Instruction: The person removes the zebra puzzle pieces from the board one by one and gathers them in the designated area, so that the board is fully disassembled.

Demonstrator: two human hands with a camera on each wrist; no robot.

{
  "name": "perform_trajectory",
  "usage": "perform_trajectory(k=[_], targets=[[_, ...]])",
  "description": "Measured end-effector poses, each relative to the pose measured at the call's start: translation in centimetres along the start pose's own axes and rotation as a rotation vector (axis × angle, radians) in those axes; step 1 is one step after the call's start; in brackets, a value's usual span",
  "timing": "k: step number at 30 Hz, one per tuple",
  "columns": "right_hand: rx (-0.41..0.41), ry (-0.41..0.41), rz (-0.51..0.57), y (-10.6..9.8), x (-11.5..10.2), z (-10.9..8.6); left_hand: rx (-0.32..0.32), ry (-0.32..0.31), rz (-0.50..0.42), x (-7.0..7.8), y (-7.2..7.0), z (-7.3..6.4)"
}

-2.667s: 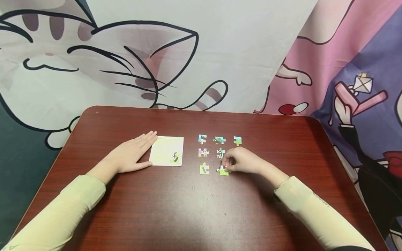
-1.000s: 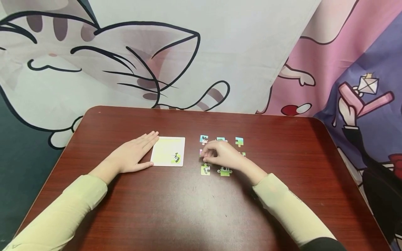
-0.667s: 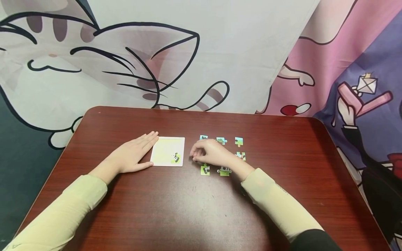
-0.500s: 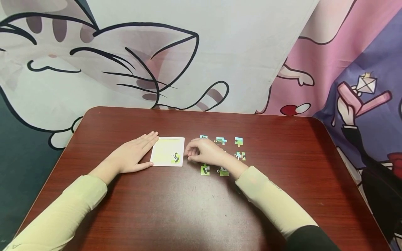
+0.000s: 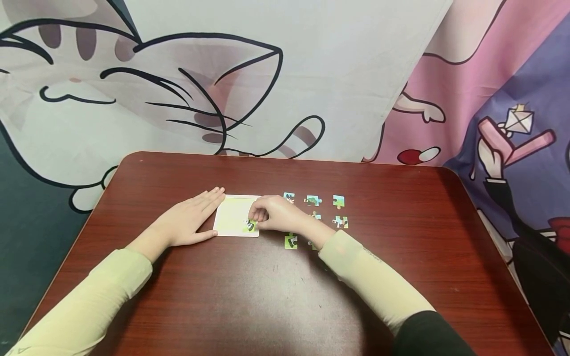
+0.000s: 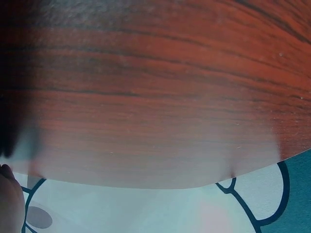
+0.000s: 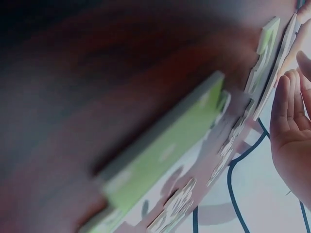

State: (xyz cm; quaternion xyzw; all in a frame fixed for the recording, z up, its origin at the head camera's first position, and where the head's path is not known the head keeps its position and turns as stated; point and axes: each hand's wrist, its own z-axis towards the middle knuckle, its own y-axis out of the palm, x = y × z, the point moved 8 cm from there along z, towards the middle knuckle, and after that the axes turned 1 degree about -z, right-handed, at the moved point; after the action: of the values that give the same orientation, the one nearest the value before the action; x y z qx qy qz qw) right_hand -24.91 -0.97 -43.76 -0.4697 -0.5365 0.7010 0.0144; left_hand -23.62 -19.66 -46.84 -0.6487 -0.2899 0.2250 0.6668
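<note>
My left hand (image 5: 189, 216) lies flat on the table, its fingertips and thumb at the left edge of a square, pale yellow puzzle tray (image 5: 229, 212). One panda puzzle piece (image 5: 248, 227) sits in that tray's lower right corner. Over the tray's right side hovers my right hand (image 5: 277, 212), fingers loosely bent and fingertips close to the panda piece. In the right wrist view, nothing shows between the fingers (image 7: 286, 104) of this hand. Only a sliver of a finger (image 6: 10, 204) appears in the left wrist view.
Several puzzle pieces lie in spaced rows right of the tray, including a blue-green corner piece (image 5: 338, 200) and a green piece (image 5: 291, 242). My right hand and forearm cover some of them. The brown table (image 5: 249, 296) meets a cartoon cloth (image 5: 356, 89) behind.
My right hand has moved left from the bottom-row puzzle piece, across the rows, to the tray's right side. The left hand stays put beside the tray.
</note>
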Motion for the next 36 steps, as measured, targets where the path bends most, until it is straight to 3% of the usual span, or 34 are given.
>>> perform_trajectory(k=[20,36], targets=[[-0.074,0.019,-0.058,1.0,0.2,1.9,-0.007,-0.01,-0.003,-0.1,0.0,-0.1],[-0.105,0.018,-0.083,1.3,0.3,2.0,-0.003,-0.006,-0.004,-0.2,0.2,0.0]])
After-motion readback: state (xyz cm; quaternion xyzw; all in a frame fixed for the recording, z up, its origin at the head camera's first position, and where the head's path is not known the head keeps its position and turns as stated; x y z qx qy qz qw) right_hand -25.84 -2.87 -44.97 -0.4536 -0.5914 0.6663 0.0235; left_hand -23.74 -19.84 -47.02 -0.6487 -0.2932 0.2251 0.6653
